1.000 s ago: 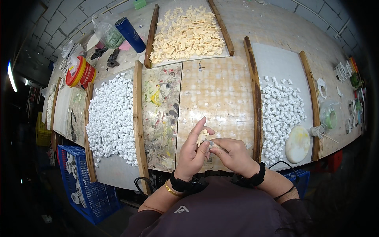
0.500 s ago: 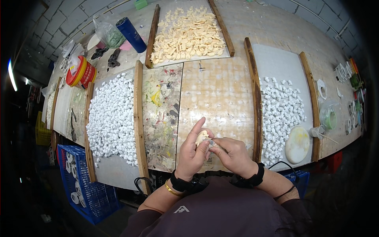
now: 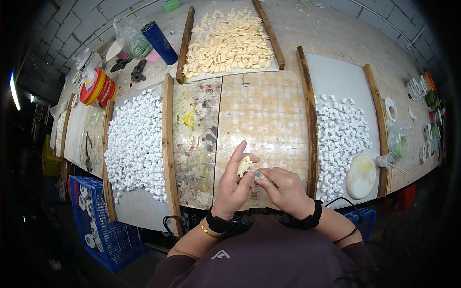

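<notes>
Head view. Item: cream piece (image 3: 244, 166), one, small, moulded in look, held up in front of the person's body over the near edge of the worktable (image 3: 266, 115). Left hand (image 3: 231, 193): partly curled, thumb bent in and index finger extended, with the cream piece lodged between thumb and fingers. Right hand (image 3: 289, 189): thumb and fingers closed in a pinch on a small grey item (image 3: 258, 174), which meets or nearly meets the lower end of the cream piece; its exact kind is too small to tell.

Stock, far side: cream pieces (image 3: 230, 45), a broad loose spread between two wooden strips, alike in colour to the one in hand. Stock, left: white pieces (image 3: 137, 144), densely spread on a board. Stock, right: a smaller spread of white pieces (image 3: 342, 129), with a pale oval disc (image 3: 360, 176) at its near end.

Progress, by judgement: one cream piece is in work and appears unfinished, both hands being engaged at it. Many like it lie on the far board; whether those are done or waiting cannot be told, nor can a finished count be given
</notes>
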`<action>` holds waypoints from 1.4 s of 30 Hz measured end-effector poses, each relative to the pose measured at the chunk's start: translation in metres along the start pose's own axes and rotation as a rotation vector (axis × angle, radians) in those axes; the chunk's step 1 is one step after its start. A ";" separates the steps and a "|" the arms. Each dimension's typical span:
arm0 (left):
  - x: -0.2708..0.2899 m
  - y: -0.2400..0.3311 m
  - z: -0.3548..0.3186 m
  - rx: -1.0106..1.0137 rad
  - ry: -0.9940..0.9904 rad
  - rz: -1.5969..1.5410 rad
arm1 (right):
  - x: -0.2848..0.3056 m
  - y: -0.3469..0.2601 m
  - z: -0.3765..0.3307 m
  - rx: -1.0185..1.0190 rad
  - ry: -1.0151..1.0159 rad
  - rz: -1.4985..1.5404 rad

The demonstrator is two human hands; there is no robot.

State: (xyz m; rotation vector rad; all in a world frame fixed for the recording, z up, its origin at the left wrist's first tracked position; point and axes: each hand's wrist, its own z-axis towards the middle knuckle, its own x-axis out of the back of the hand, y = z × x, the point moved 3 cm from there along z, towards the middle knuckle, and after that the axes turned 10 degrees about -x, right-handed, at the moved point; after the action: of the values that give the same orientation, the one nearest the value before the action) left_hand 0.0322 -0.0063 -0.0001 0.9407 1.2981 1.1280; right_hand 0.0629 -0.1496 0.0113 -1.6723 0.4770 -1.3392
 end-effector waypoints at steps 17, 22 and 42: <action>0.001 -0.003 0.000 -0.012 0.007 -0.040 | -0.004 0.006 0.000 0.000 0.030 -0.040; 0.000 -0.003 0.001 -0.027 0.001 0.001 | -0.003 0.004 0.000 -0.009 0.030 -0.063; -0.002 -0.004 -0.001 -0.049 0.014 -0.013 | -0.003 0.004 -0.002 0.020 0.059 -0.061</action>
State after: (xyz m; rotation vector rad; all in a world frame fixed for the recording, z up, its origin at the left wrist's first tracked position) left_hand 0.0317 -0.0088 -0.0036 0.8888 1.2808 1.1536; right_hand 0.0612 -0.1505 0.0066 -1.6458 0.4489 -1.4366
